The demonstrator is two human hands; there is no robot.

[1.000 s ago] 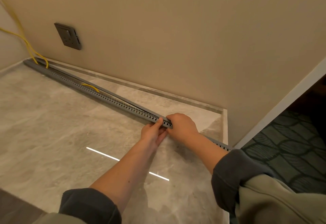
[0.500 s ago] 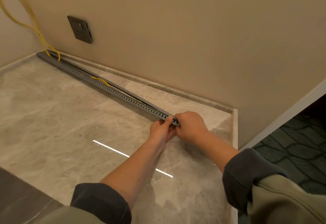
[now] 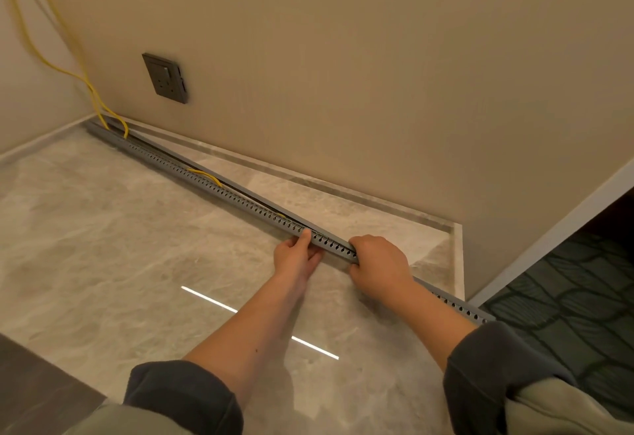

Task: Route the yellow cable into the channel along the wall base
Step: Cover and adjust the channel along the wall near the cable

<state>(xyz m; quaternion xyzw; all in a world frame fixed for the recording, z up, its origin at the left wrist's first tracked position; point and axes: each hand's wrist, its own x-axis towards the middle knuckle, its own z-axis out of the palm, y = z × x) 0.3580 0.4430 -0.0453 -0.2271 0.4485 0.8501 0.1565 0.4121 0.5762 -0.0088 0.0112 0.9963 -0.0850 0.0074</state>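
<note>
A: What's different about the hands?
B: The left hand (image 3: 297, 256) and right hand (image 3: 377, 263) were touching each other on the channel (image 3: 206, 181); now they're apart, with a short stretch of its slotted side showing between them
A: Which one shifted?
B: The left hand, it seems: it has slid a little along the channel toward the wall socket (image 3: 165, 78), away from the right hand

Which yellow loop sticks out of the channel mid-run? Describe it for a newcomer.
Start at the beige wall with the dark socket plate; below it a long grey slotted channel lies on the floor. Partway along, right of and below the socket, a short yellow loop arches over its top edge. Unlike the long yellow strands dropping down the corner, it is small and low.
</note>
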